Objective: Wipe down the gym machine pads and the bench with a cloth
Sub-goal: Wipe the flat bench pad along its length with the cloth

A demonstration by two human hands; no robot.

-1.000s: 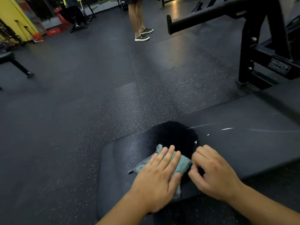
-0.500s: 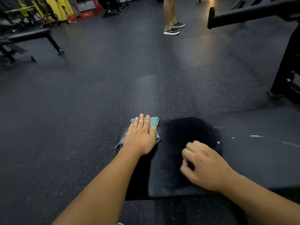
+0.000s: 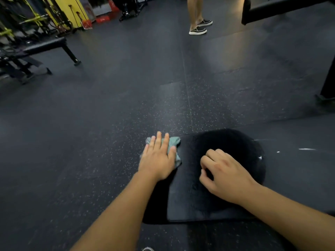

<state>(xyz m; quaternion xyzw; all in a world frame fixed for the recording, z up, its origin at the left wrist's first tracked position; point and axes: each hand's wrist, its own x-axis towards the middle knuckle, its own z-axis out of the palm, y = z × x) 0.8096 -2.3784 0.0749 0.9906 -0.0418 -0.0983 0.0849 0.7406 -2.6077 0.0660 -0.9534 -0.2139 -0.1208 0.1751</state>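
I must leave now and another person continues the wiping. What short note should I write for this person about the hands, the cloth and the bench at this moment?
Left hand: flat, fingers straight, pressing the green cloth at the left end edge of the bench pad.
Right hand: fingers curled, knuckles resting on the pad, holding nothing that shows.
Done: cannot tell for certain; the pad is dark and shows no clear wiped area.
Left: white marks show farther right on the pad; wipe there, then the machine pads, which are not in view here.
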